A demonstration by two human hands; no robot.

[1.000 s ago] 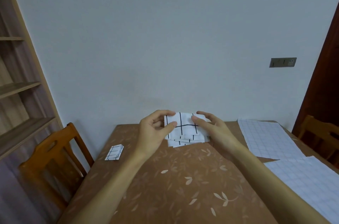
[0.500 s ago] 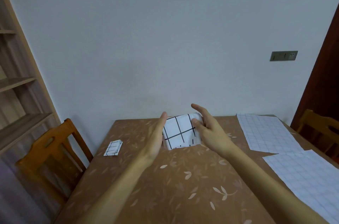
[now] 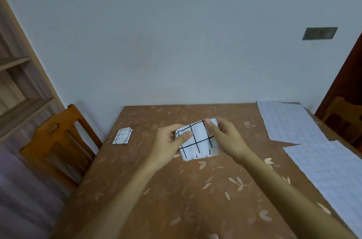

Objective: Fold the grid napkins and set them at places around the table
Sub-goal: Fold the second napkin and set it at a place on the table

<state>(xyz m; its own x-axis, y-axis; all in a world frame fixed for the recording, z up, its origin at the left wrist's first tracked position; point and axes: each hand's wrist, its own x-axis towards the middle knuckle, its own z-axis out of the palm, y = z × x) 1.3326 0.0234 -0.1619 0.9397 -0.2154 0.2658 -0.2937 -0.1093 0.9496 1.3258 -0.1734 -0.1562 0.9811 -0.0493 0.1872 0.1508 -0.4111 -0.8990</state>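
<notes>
A white napkin with a black grid [image 3: 197, 140], folded small, is held over the middle of the brown leaf-patterned table [image 3: 176, 189]. My left hand [image 3: 168, 140] pinches its upper left edge with thumb and fingers. My right hand [image 3: 225, 136] grips its upper right corner. A second folded grid napkin [image 3: 122, 136] lies flat near the table's left edge, beside the chair. Two large unfolded grid sheets lie along the right side, one at the far corner [image 3: 288, 121] and one nearer [image 3: 331, 172].
A wooden chair [image 3: 58, 140] stands against the table's left side, with wooden shelves [image 3: 21, 109] behind it. Another wooden chair [image 3: 344, 119] is at the far right by a dark door. The table's far edge meets the grey wall.
The napkin has come down and nearer to me. My left hand, flat against its side half a second ago, now pinches it. The view has tilted down.
</notes>
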